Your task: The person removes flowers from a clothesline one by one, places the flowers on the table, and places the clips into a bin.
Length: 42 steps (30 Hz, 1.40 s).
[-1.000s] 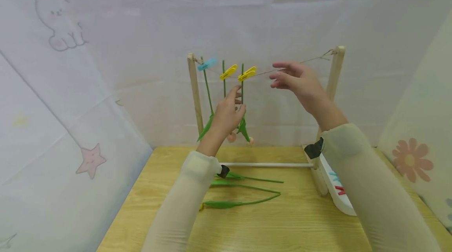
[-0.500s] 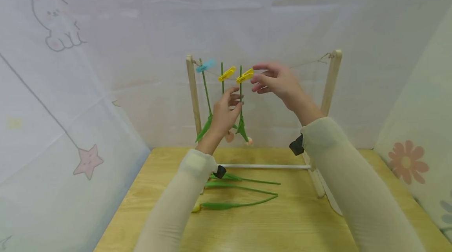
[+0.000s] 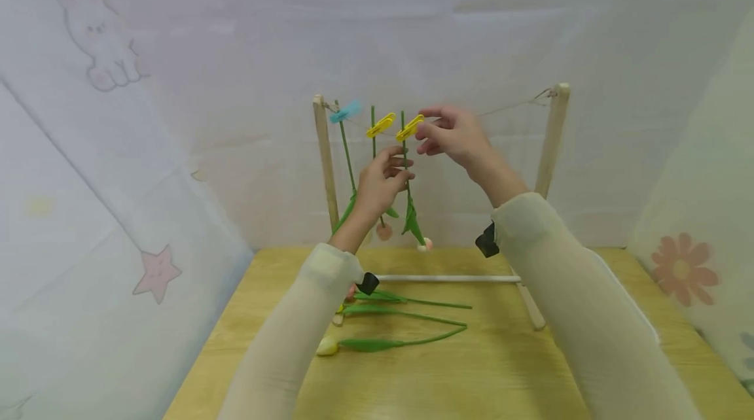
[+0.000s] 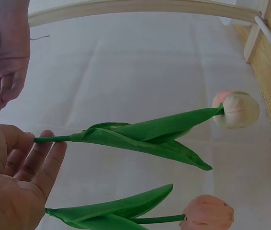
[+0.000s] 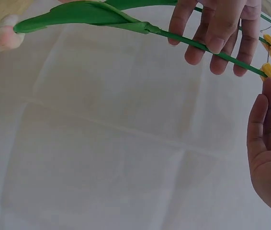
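Note:
My left hand pinches the green stem of a hanging tulip, thumb on one side and fingers behind it. The tulip hangs head down, its pale pink-white bloom lowest. A yellow clothespin clips its stem to a thin string. My right hand holds the handle end of this clothespin between thumb and fingertips. Left of it hang a peach tulip on another yellow clothespin and a tulip on a blue clothespin, its bloom mostly hidden behind my left arm.
The string runs between two wooden posts joined low down by a white rod. Several tulips lie on the wooden table, including one with a pale yellow bloom. My right sleeve covers most of a white tray.
My right hand has moved left along the string to the clothespin, whose handle now tips up slightly. My left hand stays at the stem; the tulip's bloom has swung a little right.

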### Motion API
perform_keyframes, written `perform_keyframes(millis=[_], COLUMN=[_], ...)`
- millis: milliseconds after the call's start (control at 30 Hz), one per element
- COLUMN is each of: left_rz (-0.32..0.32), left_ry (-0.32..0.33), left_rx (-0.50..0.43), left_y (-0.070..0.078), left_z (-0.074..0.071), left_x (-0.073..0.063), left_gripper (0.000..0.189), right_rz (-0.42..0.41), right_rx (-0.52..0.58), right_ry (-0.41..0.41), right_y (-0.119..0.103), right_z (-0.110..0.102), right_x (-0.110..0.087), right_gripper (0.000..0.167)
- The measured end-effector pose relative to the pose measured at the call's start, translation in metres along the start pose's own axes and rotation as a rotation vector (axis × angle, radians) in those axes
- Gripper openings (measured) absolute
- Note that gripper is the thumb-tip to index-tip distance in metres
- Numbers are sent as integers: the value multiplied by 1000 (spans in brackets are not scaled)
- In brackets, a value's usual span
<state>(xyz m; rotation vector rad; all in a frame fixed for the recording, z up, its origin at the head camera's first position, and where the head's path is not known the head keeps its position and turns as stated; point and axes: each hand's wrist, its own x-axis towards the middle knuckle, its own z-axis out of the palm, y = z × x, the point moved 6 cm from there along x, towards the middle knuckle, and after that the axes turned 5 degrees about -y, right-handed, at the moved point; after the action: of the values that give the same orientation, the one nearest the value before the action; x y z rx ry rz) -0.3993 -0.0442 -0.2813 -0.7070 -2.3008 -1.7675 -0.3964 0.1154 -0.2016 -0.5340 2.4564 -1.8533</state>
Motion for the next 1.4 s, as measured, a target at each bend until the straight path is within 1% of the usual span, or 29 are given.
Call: perform_keyframes(millis=[100,233,467,600,733,867,967,1033,1133,1233,1300,1400], left_rz=[-19,-23,-25,-16,-1,1,3,7,8,25,44,79], left_ry=[-11,-22,-11,-18,-37,-43,-37,-44,-62,-67,-64,-64], left_rx=[-34,-67,-66,-54,-44,-4,16,26,29,40,68,134], left_y=[-6,-8,-14,-12,-7,-1,1,0,-1,-1,0,3], left_z=[0,-1,-11,-13,-13,-15,-18,-19,-20,-22,-25,-28], left_x=[0,1,-2,-3,-3,-4,-8,-11,-15,-20,-24,-30], left_gripper=[41,43,42,41,41,41,40,40,40,39,39,39], right_rz=[1,2,-22,-18,-55,-112,-174,-221,-287,-319,-321,-318], right_rx=[-4,-17,-19,-31,29,117,200,266,335,350,345,330], right_ry=[6,26,14,40,108,160,192,224,258,249,215,157], right_y=[3,4,3,4,1,-3,-5,-7,-8,-7,-5,2], right_z=[3,5,13,12,5,-1,-3,-6,-9,-11,-11,-12], right_x=[2,3,5,4,1,-2,-4,-8,-13,-18,-20,-25], right_gripper=[43,43,38,38,36,32,33,34,34,34,36,38])
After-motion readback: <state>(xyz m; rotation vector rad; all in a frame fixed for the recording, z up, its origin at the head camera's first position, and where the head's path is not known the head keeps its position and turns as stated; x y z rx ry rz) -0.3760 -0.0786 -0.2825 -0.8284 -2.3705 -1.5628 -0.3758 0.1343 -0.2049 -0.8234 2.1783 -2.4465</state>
